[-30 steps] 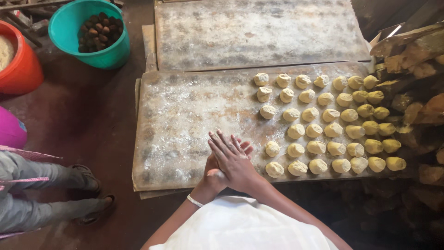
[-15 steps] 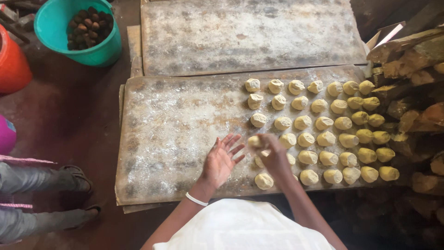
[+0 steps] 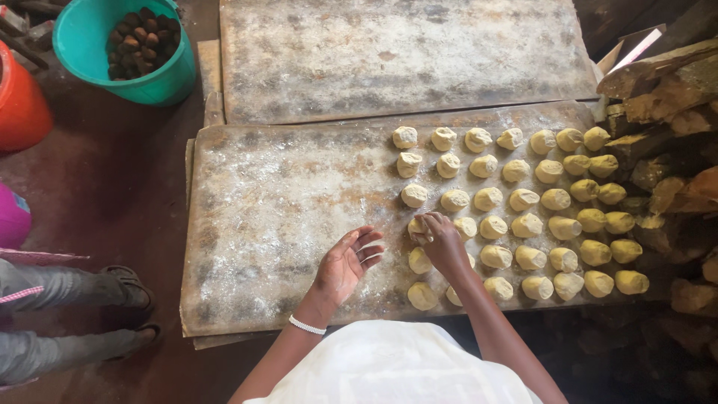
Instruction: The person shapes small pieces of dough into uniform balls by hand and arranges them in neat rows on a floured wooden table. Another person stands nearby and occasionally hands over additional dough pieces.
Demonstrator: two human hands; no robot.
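Observation:
A long floured metal tray (image 3: pixel 269 209) lies in front of me, its right half filled with several rows of pale dough balls (image 3: pixel 516 198). My right hand (image 3: pixel 441 241) rests on the tray at the left end of a row, fingers closed on one dough ball (image 3: pixel 416 227) that touches the tray. My left hand (image 3: pixel 345 263) hovers just left of it, palm up, fingers spread, holding nothing. A beaded bracelet circles that wrist. My white apron fills the bottom of the view.
A second floured tray (image 3: pixel 404 56) lies behind the first. A teal bucket (image 3: pixel 161 82) of dark round lumps and an orange bucket (image 3: pixel 19 101) stand at the upper left. Another person's legs and sandalled feet (image 3: pixel 127 299) are at the left. Stacked firewood (image 3: pixel 666 112) borders the right.
My hands were pressed together over the tray's front edge. They parted; the right hand carried a dough ball to the row's left end and set it down. The left hand opened.

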